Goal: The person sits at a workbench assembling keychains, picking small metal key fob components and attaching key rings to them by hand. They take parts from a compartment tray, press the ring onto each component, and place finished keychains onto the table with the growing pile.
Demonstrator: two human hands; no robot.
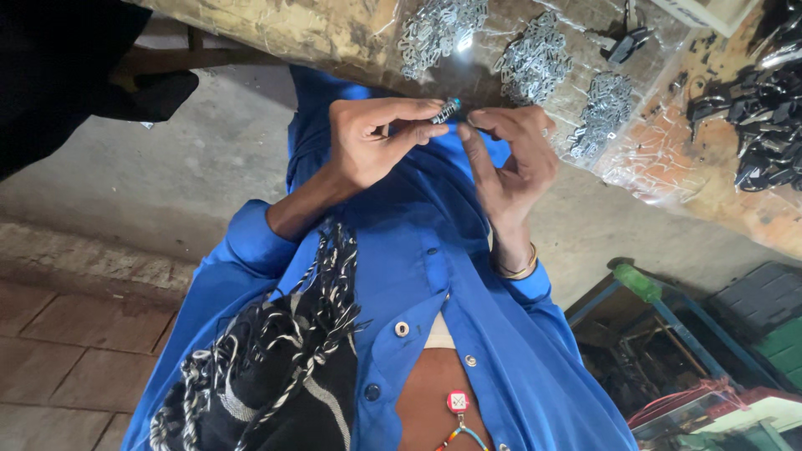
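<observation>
Left hand: the left hand [368, 138] is curled closed, thumb and forefinger pinching one end of a small metal part [445, 110] with a dark body and a bluish glint.
Right hand: the right hand [510, 150] meets it from the other side, fingertips narrowed onto or just beside the same piece; from here I cannot tell for sure whether it grips the part or only steadies it.
Where the part is: held up in the air between both hands, in front of the blue shirt [434, 276], just short of the edge of the surface [334, 33].
On the surface: three loose heaps of small silvery pieces [535, 58] lie on a clear plastic sheet, near the hands; a pile of dark metal parts [752, 125] sits well apart, at the far end.
Progress: judging by the heaps, plenty of pieces remain to be handled; one is in hand now, and I see no clear stack of finished ones.
Around: a black-and-white fringed scarf [276, 367] hangs over the shoulder, and crates [752, 326] stand on the floor.
</observation>
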